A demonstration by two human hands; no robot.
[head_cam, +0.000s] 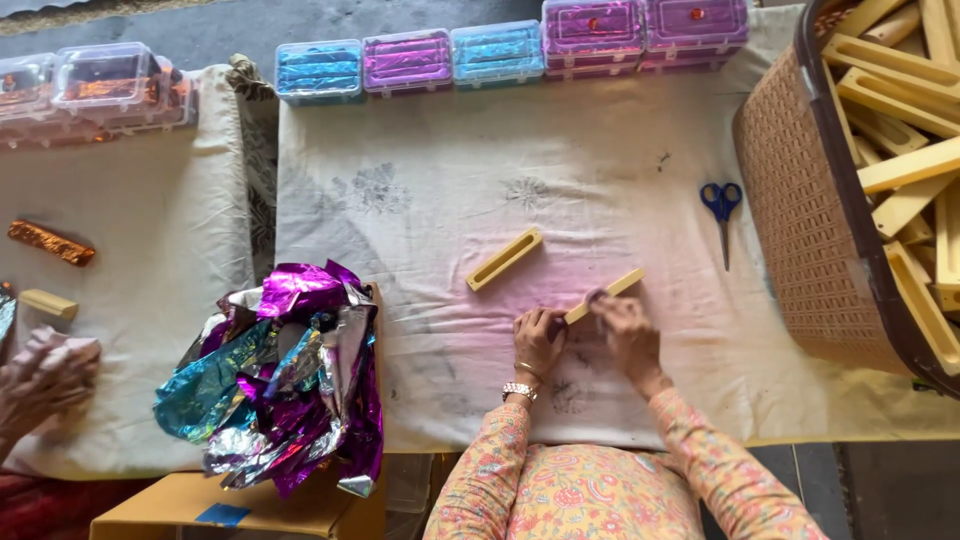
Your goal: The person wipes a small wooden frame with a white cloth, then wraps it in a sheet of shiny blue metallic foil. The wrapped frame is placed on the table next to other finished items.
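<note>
Both our hands pinch one wooden bar (604,296) against the white cloth (430,200): our left hand (538,338) grips its near end at seven o'clock, fingers pressed together, while our right hand (625,335) presses fingertips onto its middle. It lies tilted, its far end pointing to two o'clock. We judge that we are steadying it for covering; the next move seems to call for a sheet from the crumpled foil pile (285,375) at nine o'clock. A second slotted bar (504,259) lies apart at eleven o'clock, blue scissors (722,212) at two o'clock, a brown basket (800,230) of bars at three o'clock. Clear boxes (500,52) line the far edge. Another person's hand (45,375) rests far left.
</note>
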